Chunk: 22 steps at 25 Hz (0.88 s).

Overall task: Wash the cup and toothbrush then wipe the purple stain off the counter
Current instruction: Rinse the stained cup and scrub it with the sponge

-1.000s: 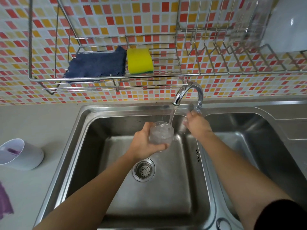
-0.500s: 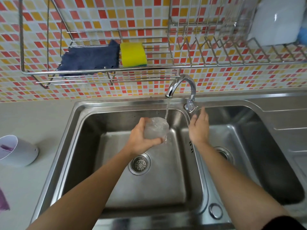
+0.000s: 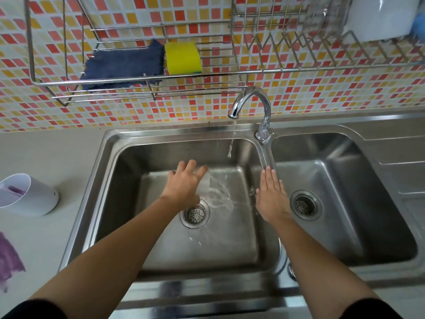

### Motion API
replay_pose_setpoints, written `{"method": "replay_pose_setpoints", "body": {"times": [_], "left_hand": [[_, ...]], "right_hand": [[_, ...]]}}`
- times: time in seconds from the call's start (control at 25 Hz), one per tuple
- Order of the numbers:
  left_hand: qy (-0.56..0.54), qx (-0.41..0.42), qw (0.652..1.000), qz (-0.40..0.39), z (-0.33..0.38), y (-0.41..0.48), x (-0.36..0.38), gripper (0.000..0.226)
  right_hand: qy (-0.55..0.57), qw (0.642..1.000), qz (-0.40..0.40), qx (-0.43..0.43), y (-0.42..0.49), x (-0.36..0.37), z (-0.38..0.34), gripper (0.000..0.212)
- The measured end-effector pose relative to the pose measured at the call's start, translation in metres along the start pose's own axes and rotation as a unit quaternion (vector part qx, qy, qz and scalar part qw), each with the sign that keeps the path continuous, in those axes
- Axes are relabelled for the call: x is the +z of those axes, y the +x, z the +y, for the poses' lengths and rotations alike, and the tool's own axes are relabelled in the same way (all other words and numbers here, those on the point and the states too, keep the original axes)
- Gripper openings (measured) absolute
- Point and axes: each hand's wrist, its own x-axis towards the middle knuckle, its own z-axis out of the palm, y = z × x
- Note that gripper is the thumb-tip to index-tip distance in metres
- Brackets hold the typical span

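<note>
Far out to the left of the left hand's grip, a purple stain (image 3: pixel 9 259) sits on the grey counter (image 3: pixel 46 153). Just behind it a white holder (image 3: pixel 34 199) lies tipped on its side, and something purple – most likely the toothbrush (image 3: pixel 16 191) – shows inside its open mouth.

The left hand (image 3: pixel 184 186) is low in the left bowl of the sink (image 3: pixel 110 171). Its fingers (image 3: pixel 187 165) wrap around a clear cup (image 3: pixel 203 185), which is tipped over so water spills out of it to the right. The cup is hard to see because it is clear and blurred. The drain (image 3: pixel 195 214) is just below the grip, toward the person.

Up and behind the grip, on the tiled wall, a wire rack (image 3: pixel 138 75) holds a blue cloth (image 3: pixel 122 65) and a yellow sponge (image 3: pixel 182 57) side by side.

A thin trickle runs from the tap (image 3: pixel 250 100), falling just to the right of the held cup.

The right hand (image 3: pixel 272 195) is flat and spread wide – it holds nothing. It hovers over the strip between the two bowls, well apart from the cup. The second drain (image 3: pixel 303 204) is just to its right.
</note>
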Motion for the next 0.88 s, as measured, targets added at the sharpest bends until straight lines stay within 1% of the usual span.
{"method": "replay_pose_setpoints", "body": {"times": [0.16, 0.24, 0.32, 0.4, 0.44, 0.48, 0.52, 0.56, 0.6, 0.64, 0.68, 0.72, 0.76, 0.8, 0.84, 0.88], "left_hand": [[0.108, 0.042, 0.992, 0.04, 0.004, 0.002, -0.008, 0.075], [0.155, 0.087, 0.98, 0.089, 0.005, 0.002, -0.011, 0.074], [0.2, 0.15, 0.956, 0.155, 0.005, -0.001, -0.014, 0.07], [0.208, 0.185, 0.939, 0.203, 0.005, -0.004, -0.017, 0.061], [0.19, 0.182, 0.941, 0.211, 0.004, -0.006, -0.019, 0.062], [0.15, 0.158, 0.954, 0.204, 0.0, -0.008, -0.018, 0.067], [0.069, 0.111, 0.973, 0.188, -0.004, -0.011, -0.019, 0.07], [-0.057, 0.037, 0.985, 0.161, -0.011, -0.015, -0.018, 0.071], [-0.215, -0.041, 0.967, 0.133, -0.02, -0.023, -0.018, 0.072], [-0.366, -0.106, 0.918, 0.104, -0.03, -0.031, -0.017, 0.074], [-0.477, -0.15, 0.862, 0.083, -0.041, -0.039, -0.016, 0.076], [-0.544, -0.172, 0.818, 0.077, -0.053, -0.048, -0.015, 0.08], [-0.577, -0.179, 0.793, 0.081, -0.069, -0.058, -0.017, 0.085], [-0.594, -0.17, 0.781, 0.093, -0.087, -0.068, -0.021, 0.092], [-0.595, -0.159, 0.779, 0.118, -0.107, -0.078, -0.027, 0.094], [-0.591, -0.152, 0.779, 0.145, -0.128, -0.087, -0.033, 0.091]], "right_hand": [[-0.004, 1.0, -0.005, 0.001, 0.001, -0.001, 0.0, 0.056], [-0.007, 1.0, -0.008, 0.002, 0.001, -0.001, 0.001, 0.056], [-0.009, 1.0, -0.013, 0.002, 0.001, -0.002, 0.0, 0.057], [-0.014, 1.0, -0.024, 0.004, 0.002, -0.005, 0.0, 0.058], [-0.015, 0.999, -0.028, 0.007, -0.001, -0.006, -0.002, 0.058], [-0.01, 0.999, -0.029, 0.009, -0.004, -0.008, -0.006, 0.057], [-0.001, 1.0, -0.029, 0.009, -0.009, -0.01, -0.011, 0.057], [0.013, 1.0, -0.026, 0.003, -0.016, -0.012, -0.019, 0.056], [0.031, 0.999, -0.023, -0.009, -0.024, -0.014, -0.031, 0.055], [0.052, 0.998, -0.018, -0.025, -0.032, -0.016, -0.046, 0.054], [0.078, 0.996, -0.016, -0.04, -0.04, -0.019, -0.063, 0.054], [0.108, 0.993, -0.017, -0.05, -0.046, -0.021, -0.082, 0.054], [0.137, 0.989, -0.019, -0.057, -0.049, -0.025, -0.108, 0.054], [0.161, 0.985, -0.019, -0.064, -0.049, -0.027, -0.136, 0.054], [0.177, 0.981, -0.011, -0.073, -0.047, -0.03, -0.166, 0.055], [0.188, 0.978, 0.0, -0.085, -0.045, -0.033, -0.198, 0.055]]}}
